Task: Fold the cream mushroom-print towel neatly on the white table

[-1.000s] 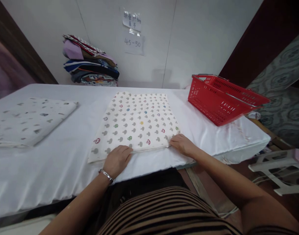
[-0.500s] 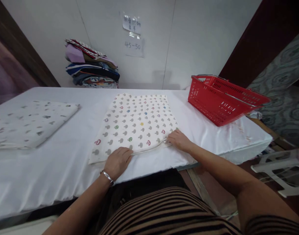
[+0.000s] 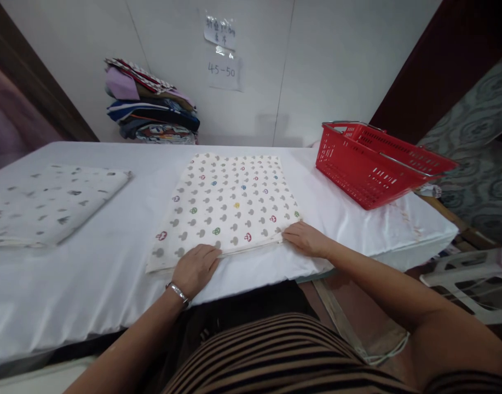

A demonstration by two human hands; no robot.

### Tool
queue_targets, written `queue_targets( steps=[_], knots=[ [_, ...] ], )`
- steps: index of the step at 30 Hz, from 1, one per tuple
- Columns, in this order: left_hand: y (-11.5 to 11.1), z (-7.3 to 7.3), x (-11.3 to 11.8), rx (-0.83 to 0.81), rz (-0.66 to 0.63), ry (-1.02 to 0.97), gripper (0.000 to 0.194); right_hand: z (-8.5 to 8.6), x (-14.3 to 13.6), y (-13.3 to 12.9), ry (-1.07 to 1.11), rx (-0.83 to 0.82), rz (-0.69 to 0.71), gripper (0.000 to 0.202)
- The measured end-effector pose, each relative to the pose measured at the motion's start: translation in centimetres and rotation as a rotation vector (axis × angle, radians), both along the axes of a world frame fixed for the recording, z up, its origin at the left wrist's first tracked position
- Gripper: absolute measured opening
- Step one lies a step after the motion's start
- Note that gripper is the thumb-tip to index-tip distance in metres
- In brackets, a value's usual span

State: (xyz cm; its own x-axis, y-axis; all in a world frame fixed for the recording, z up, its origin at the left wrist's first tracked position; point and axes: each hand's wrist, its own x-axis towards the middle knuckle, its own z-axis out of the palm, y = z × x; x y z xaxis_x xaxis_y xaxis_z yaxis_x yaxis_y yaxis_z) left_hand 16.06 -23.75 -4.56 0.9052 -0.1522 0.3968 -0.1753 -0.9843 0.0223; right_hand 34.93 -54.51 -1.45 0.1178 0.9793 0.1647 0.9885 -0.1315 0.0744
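A folded white cloth with grey and coloured mushroom prints lies flat in front of me. At its near edge, left of centre, my left hand rests palm down, fingers on the cloth and nothing gripped. My right hand has its fingers closed on the near right corner of the same cloth. The near edge runs almost straight between both hands. A silver bracelet circles my left wrist.
A second folded printed cloth lies at the left of the white-covered table. Folded fabrics are stacked at the back wall. A red basket stands at the right. White plastic stools are at the far right.
The cloth's near edge between the hands has become straighter and flatter. My right hand has shifted slightly to the right, still on the corner.
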Motion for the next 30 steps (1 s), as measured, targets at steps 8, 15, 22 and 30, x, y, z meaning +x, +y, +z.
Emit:
queue_targets(
  steps=[8,15,22,30],
  knots=[
    [0.2,0.6,0.1,0.020,-0.013,0.014,0.023,-0.9,0.9,-0.2,-0.065,0.007,-0.028,0.025],
    [-0.3,1.9,-0.1,0.072,-0.056,-0.026,0.023,-0.3,1.4,-0.8,-0.072,0.158,-0.069,0.026],
    [-0.6,1.9,0.4,0.108,-0.087,0.055,0.024,-0.1,-0.1,-2.3,-0.012,0.112,-0.131,0.029],
    [-1.3,1.6,0.8,0.117,-0.109,0.116,0.021,-1.1,-0.9,-2.8,0.082,0.034,-0.155,0.027]
  ],
)
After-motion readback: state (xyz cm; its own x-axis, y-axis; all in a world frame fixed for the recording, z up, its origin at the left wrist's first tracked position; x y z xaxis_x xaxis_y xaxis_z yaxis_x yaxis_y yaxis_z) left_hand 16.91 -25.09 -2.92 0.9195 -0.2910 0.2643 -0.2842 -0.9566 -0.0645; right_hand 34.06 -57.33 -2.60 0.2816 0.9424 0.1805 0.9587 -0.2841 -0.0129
